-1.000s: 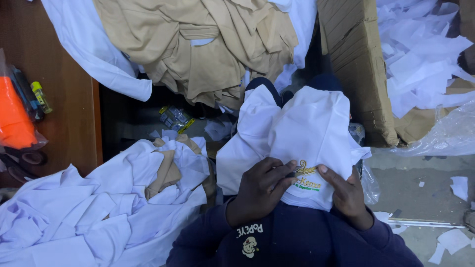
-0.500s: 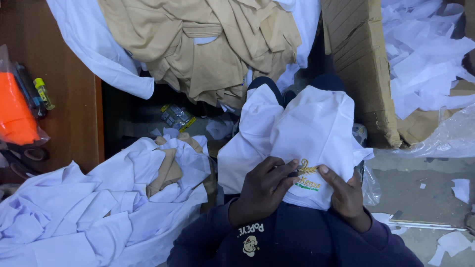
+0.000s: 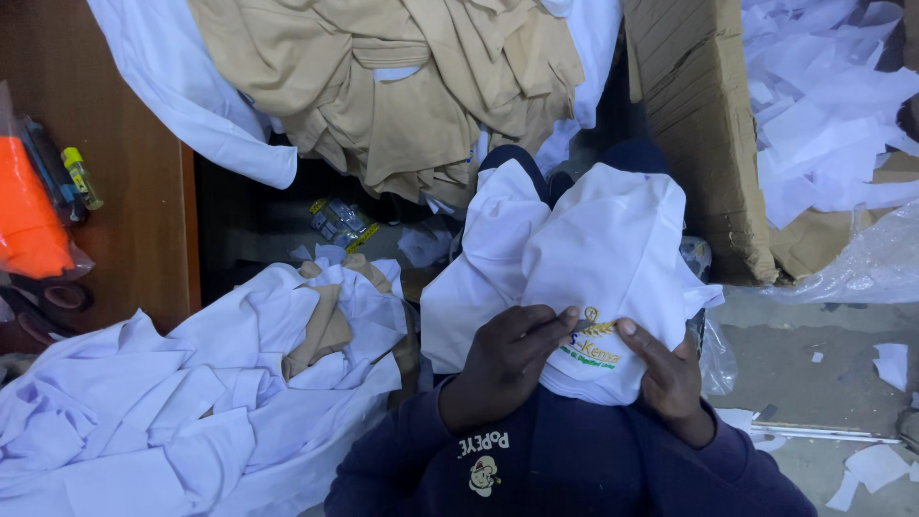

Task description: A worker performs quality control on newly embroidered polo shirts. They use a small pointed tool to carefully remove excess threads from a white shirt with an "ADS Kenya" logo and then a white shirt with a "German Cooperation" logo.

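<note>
A white garment [image 3: 593,254] with a small embroidered yellow, green and blue emblem [image 3: 586,347] lies draped over my lap. My left hand [image 3: 503,362] grips the cloth just left of the emblem, fingers curled onto it. My right hand [image 3: 665,375] pinches the cloth on the emblem's right side. Both dark blue sleeves [image 3: 574,464] fill the bottom of the view. What lies under the garment is hidden.
A heap of white garments [image 3: 182,402] with a tan piece lies at the lower left. Tan and white clothes [image 3: 402,86] pile up at the top. A cardboard box [image 3: 704,134] and white paper scraps [image 3: 823,105] stand right. A wooden surface [image 3: 105,163] holds an orange bag [image 3: 29,215].
My hands have shifted slightly on the garment; the left fingers now reach closer to the emblem. Nothing else moved.
</note>
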